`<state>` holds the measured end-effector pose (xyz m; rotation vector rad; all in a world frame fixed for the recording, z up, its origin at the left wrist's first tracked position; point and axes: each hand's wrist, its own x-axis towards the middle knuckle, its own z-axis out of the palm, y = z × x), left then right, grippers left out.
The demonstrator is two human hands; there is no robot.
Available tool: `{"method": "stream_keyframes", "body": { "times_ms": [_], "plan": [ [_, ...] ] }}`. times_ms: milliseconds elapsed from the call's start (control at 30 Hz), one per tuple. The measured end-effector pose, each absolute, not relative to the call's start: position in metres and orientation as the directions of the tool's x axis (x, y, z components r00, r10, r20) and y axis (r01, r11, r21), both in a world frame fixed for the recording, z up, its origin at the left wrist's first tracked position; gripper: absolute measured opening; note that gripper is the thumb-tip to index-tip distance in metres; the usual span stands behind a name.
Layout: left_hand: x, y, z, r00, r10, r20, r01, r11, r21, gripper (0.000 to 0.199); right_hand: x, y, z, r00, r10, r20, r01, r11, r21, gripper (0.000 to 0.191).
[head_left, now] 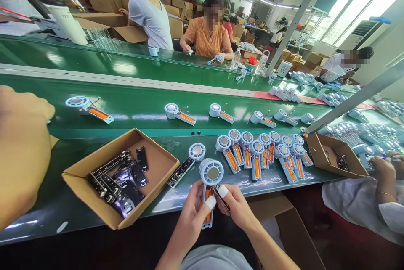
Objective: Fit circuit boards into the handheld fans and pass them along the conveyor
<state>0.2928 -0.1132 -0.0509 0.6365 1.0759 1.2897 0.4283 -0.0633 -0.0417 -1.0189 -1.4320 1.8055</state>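
Note:
My left hand [196,209] grips a light-blue handheld fan body [212,171] by its opened handle, the round head pointing up. An orange battery [207,211] lies in the handle. A small dark circuit board [224,202] is pinched in my right hand [236,209], close against the fan body's handle. White covers wrap both of my thumbs. Just beyond my hands, another fan body [197,152] lies on the bench with a circuit board [180,172] along its handle. Wires between the board and the fan body are too small to make out clearly.
An open cardboard box [160,154] of circuit boards stands left. Several fan bodies [257,148] lie right, others [179,114] along the green belt [139,93]. A co-worker's hand [22,152] looms at far left; another's hands [383,169] work at right beside a second box [334,139].

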Motion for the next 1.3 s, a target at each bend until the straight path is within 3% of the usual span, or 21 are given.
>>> {"method": "stream_keyframes", "body": {
  "times_ms": [167, 267, 467, 567, 633, 833, 933, 1133, 1200, 1300],
  "plan": [
    [0.294, -0.111, -0.065, -0.191, 0.940, -0.283, -0.165, 0.254, 0.953, 0.048, 0.422, -0.072, -0.034, -0.467, 0.857, -0.218, 0.007, -0.243, -0.970, 0.057],
    [0.295, -0.108, -0.068, -0.315, 0.906, -0.281, -0.053, 0.279, 0.959, 0.034, 0.423, -0.088, -0.032, -0.391, 0.909, -0.142, 0.043, -0.136, -0.990, 0.039],
    [0.293, -0.102, -0.059, -0.306, 0.900, -0.312, -0.127, 0.286, 0.950, 0.027, 0.427, -0.107, -0.047, -0.273, 0.956, 0.105, 0.346, 0.199, -0.917, 0.035],
    [0.296, -0.101, -0.058, -0.263, 0.907, -0.330, -0.266, 0.261, 0.928, 0.037, 0.424, -0.103, -0.056, -0.244, 0.936, 0.255, 0.504, 0.347, -0.791, 0.039],
    [0.302, -0.101, -0.058, -0.262, 0.915, -0.307, -0.279, 0.233, 0.932, 0.043, 0.420, -0.101, -0.059, -0.285, 0.918, 0.276, 0.627, 0.396, -0.671, 0.047],
    [0.313, -0.099, -0.057, -0.307, 0.913, -0.267, -0.171, 0.223, 0.960, 0.048, 0.414, -0.104, -0.051, -0.434, 0.900, 0.040, 0.868, 0.430, -0.249, 0.071],
    [0.310, -0.097, -0.056, -0.283, 0.914, -0.291, -0.191, 0.243, 0.951, 0.046, 0.415, -0.105, -0.049, -0.469, 0.883, -0.015, 0.875, 0.463, -0.141, 0.074],
    [0.309, -0.096, -0.062, -0.179, 0.930, -0.321, -0.290, 0.262, 0.920, 0.048, 0.415, -0.100, -0.059, -0.494, 0.837, 0.236, 0.788, 0.546, -0.286, 0.077],
    [0.301, -0.095, -0.061, -0.173, 0.948, -0.268, -0.194, 0.234, 0.953, 0.045, 0.419, -0.097, -0.063, -0.455, 0.844, 0.283, 0.777, 0.532, -0.336, 0.075],
    [0.278, -0.091, -0.057, -0.114, 0.989, -0.097, 0.123, 0.111, 0.986, 0.034, 0.428, -0.093, -0.068, -0.413, 0.873, 0.260, 0.802, 0.484, -0.351, 0.072]
  ]
}}
